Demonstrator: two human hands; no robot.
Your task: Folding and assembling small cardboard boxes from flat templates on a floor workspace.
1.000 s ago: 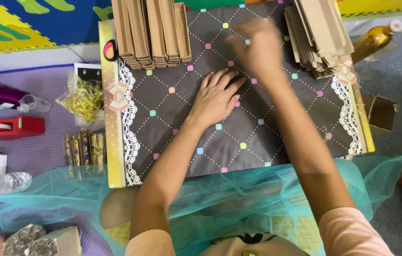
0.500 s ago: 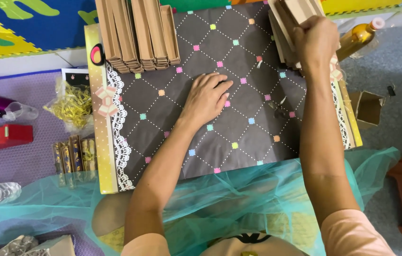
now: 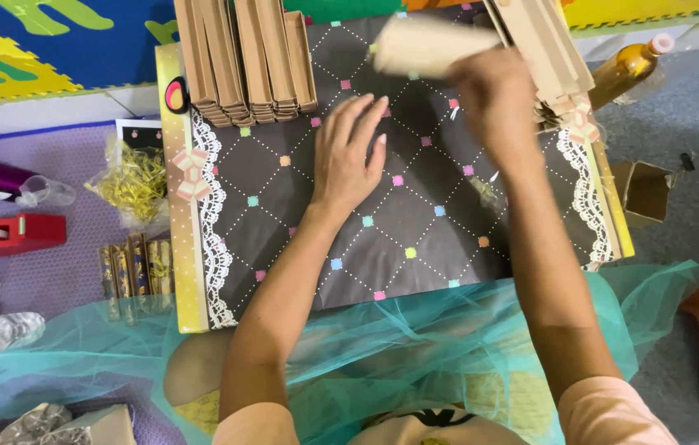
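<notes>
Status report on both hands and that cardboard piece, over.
Left hand flat on the dark patterned board, open. Right hand grips a flat tan cardboard piece, lifted and blurred. Cardboard stacks flank it; nothing blocking.

Left hand (image 3: 349, 161) flat, right hand (image 3: 494, 95) gripping.

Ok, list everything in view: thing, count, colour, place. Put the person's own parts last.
board: one, dark with dotted diamonds and lace edges, centre
flat kraft pieces: two stacks, tan, board's top left
kraft stack: one, tan, top right
bottle: one, amber, right
small box: one, brown, open, right
shredded paper bag: one, yellow, left
tape dispenser: one, red, far left
tulle: teal, across lap
left hand: flat on board
right hand: holding a blurred tan piece
</notes>
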